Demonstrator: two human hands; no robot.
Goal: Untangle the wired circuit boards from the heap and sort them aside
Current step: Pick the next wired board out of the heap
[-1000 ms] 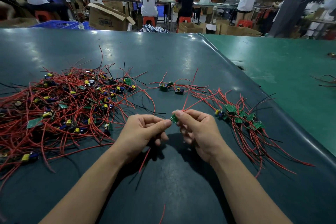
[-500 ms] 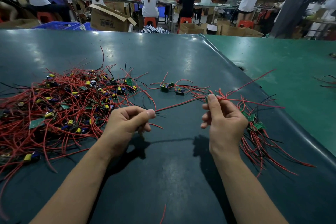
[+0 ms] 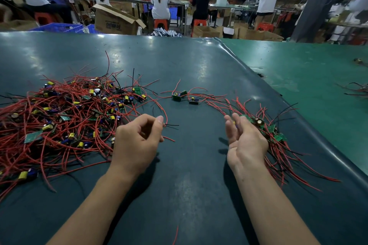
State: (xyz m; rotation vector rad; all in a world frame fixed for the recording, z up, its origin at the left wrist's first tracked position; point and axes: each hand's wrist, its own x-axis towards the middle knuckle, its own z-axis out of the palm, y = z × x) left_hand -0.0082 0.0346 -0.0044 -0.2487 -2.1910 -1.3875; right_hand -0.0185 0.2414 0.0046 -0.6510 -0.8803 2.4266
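Note:
The tangled heap of red and black wires, green boards and yellow capacitors covers the left of the dark mat. My left hand hovers at the heap's right edge, loosely curled, with nothing visibly between thumb and fingers; wire ends lie by its thumb. My right hand is held out with straight fingers, palm facing left, against the sorted pile of boards at the mat's right edge. A board with a capacitor lies just beyond its fingertips. Two loose boards lie farther back between the piles.
A lighter green table adjoins the mat on the right, with more wires at its far edge. One stray red wire lies near me. Beyond the table stand a cardboard box and seated workers.
The board and stretched red wire held between both hands are gone from them. My right hand moved right to the sorted pile and opened; my left hand let go of the wire.

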